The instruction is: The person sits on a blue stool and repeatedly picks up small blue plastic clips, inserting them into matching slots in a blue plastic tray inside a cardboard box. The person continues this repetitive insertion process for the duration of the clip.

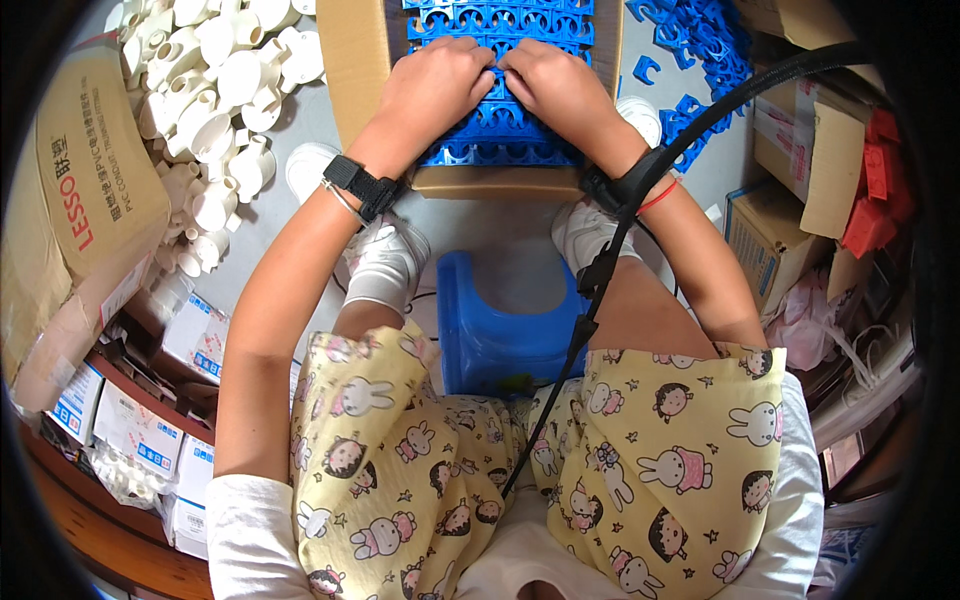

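Note:
In front of me stands an open cardboard box (499, 184) holding rows of blue plastic pipe clips (501, 124), linked side by side. My left hand (441, 86) and my right hand (553, 88) reach over the box from either side. Their fingers are curled and nearly meet at a row of clips in the middle. Both thumbs point inward at this row, and the hands appear to pinch it. The backs of my hands hide most fingertips and the clips beneath them.
White plastic round conduit boxes (225, 97) are heaped on the floor at left, beside a large carton (90, 172). Loose blue clips (697, 45) lie at right. Red plastic boxes (874, 187) fill another carton. A black cable (667, 161) crosses my right wrist. A blue stool (480, 345) is below me.

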A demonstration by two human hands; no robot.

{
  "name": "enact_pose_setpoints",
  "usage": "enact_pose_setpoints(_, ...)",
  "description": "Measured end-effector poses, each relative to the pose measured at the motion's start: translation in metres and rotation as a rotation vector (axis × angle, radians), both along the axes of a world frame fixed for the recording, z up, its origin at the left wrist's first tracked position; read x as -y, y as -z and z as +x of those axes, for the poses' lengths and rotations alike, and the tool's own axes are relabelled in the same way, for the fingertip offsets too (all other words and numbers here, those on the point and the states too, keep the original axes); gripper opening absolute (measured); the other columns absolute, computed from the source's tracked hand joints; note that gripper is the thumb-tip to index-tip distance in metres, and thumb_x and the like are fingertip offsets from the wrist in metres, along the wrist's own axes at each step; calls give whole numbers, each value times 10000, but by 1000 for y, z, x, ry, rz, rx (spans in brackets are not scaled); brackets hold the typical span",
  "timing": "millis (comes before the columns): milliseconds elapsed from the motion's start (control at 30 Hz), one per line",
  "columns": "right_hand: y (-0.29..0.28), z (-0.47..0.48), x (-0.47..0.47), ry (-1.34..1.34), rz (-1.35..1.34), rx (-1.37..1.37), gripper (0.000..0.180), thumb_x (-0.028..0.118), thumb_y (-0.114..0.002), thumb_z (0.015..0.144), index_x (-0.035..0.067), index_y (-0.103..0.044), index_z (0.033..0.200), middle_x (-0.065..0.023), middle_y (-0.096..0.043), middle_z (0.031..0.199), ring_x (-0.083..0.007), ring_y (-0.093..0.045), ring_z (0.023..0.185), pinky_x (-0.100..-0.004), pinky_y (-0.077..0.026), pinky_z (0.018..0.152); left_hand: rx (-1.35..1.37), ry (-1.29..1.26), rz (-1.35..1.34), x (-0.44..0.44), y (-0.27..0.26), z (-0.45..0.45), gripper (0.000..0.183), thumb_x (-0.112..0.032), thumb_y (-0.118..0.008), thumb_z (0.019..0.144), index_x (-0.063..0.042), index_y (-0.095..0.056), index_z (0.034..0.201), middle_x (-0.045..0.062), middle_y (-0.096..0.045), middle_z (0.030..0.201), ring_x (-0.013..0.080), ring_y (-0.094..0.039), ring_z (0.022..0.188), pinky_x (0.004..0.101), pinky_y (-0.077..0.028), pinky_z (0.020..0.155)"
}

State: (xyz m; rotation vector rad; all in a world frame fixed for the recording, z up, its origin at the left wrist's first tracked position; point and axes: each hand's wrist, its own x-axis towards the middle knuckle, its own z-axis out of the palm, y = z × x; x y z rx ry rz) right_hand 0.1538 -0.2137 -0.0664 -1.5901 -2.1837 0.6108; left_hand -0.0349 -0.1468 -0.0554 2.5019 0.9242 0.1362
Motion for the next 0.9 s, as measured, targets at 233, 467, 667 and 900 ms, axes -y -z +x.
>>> enact_pose_setpoints(233, 3, 4, 0, -11, -19, -57, 106, 123, -647, 904, 19, -639, 923, -151, -631, 879, -354, -662, 853, -440, -559, 753, 18, 37, 1, 0, 6, -2, 201, -274, -654, 910, -82, -701, 873, 72, -665, 881, 281, -672, 909, 437, -575, 744)
enact_pose_setpoints(467, -11, 16, -9, 77, 29, -190, 137, 118, -627, 900, 31, -678, 993, -151, -676, 933, -357, -672, 898, -448, -557, 782, 58, 38, -44, 0, 7, -2, 163, -212, -661, 915, -54, -701, 922, 101, -657, 887, 307, -653, 886, 428, -549, 776)
enact_pose_setpoints(667, -26, 92, 2, 482, 287, 90, 121, 26, -621, 884, 42, -673, 992, -109, -646, 905, -288, -640, 841, -378, -523, 739, 49, 60, -38, 1, 4, -3, 166, -210, -653, 926, -54, -689, 967, 100, -656, 909, 308, -650, 908, 429, -553, 781)
enact_pose_setpoints(900, 16, 145, 35, 196, -75, 450, 335, -8, -615, 842, 106, -656, 1154, -90, -627, 1062, -320, -628, 1003, -420, -551, 843, 4, 61, -22, 2, 5, -2, 200, -232, -650, 924, -74, -672, 1043, 92, -655, 960, 304, -649, 934, 430, -559, 785)
